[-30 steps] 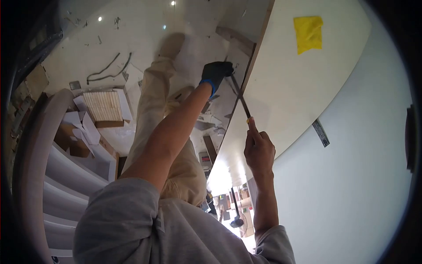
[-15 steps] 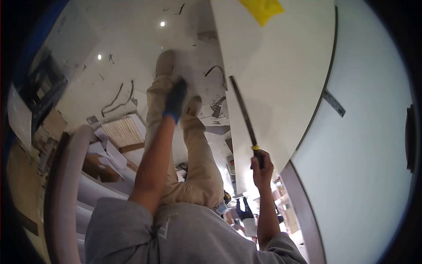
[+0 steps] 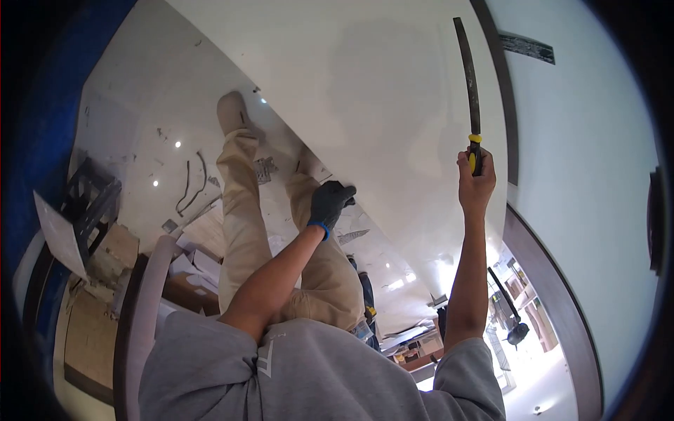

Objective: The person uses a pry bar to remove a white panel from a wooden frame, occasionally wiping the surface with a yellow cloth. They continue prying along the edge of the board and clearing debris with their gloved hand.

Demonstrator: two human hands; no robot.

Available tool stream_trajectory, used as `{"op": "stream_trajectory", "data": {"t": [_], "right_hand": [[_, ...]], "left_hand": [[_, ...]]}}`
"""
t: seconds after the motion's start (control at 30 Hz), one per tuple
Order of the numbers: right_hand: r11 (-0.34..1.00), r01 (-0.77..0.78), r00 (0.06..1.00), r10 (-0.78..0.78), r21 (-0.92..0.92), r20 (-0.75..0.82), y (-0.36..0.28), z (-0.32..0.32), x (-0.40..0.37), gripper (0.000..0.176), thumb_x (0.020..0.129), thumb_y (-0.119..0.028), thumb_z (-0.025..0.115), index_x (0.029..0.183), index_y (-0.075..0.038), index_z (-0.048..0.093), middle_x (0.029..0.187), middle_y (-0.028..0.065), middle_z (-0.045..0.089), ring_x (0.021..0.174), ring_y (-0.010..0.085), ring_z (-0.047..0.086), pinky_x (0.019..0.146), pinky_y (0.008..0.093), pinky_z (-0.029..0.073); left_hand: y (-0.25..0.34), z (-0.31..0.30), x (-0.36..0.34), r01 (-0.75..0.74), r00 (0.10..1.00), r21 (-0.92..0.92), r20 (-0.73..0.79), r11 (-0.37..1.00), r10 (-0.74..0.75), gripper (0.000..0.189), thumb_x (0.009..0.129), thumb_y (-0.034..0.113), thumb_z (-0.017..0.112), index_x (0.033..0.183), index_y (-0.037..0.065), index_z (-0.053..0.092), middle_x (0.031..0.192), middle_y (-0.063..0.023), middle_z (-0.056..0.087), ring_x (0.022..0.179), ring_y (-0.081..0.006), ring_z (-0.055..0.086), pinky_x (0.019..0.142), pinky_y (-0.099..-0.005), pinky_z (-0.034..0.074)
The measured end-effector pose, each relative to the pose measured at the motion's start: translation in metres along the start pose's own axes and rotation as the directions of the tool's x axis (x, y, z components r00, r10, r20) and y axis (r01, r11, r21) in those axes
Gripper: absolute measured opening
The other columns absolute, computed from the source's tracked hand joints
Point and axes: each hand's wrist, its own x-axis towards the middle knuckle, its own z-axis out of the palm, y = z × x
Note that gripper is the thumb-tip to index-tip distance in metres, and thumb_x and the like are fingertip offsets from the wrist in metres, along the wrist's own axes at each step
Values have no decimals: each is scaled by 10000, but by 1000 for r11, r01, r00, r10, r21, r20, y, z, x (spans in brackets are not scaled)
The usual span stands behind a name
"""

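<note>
My right hand is bare and closed round the black and yellow handle of a long, dark file. The file points up and away over a large white panel, and the hand's lower fingers are partly hidden behind the handle. My left hand wears a dark glove with a blue cuff. Its fingers are curled closed at the near edge of the panel. I cannot make out whether they grip that edge or anything else.
Dark strips and scraps lie on the floor. A cardboard box with papers stands at lower left, near a black stand. A pale panel with a dark strip is at right. Bright shelves show behind.
My left hand has moved from in front of my legs to the panel's edge. My right hand has raised the file farther up and right. The view has turned, and a yellow piece has left it.
</note>
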Motion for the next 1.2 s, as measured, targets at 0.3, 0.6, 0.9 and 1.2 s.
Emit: {"op": "stream_trajectory", "data": {"t": [0.3,0.6,0.9,1.2], "right_hand": [[988,145,911,-157,62,381,-14,25,-58,406,924,-107,566,1320,-40,504,861,132,645,765,154,608,715,278,485],[770,631,649,-457,-95,608,-148,92,-55,381,915,-130,553,1295,-162,550,674,99,570,553,262,562,552,394,474],[614,726,615,-381,-308,690,-235,95,-32,374,917,-161,556,1291,-147,554,621,93,553,532,248,581,519,387,475],[505,797,558,-409,-330,722,-230,121,-32,356,910,-168,563,1265,-150,580,654,107,575,550,269,600,502,383,483]], "left_hand": [[12,-5,0,-23,999,214,40,977,15,197,760,125,726,750,-46,627,692,-98,647,633,-161,644,621,-283,543],[158,-95,71,-388,877,-391,-436,835,204,234,902,293,594,917,63,632,801,-11,605,707,-112,583,651,-280,489],[260,-97,153,-621,784,-167,-153,766,602,255,895,260,600,946,14,649,916,-72,663,779,-171,644,778,-306,545],[221,-82,174,-478,877,-337,-243,811,416,363,922,381,556,877,40,675,792,-31,646,738,-131,604,674,-258,485]]}}
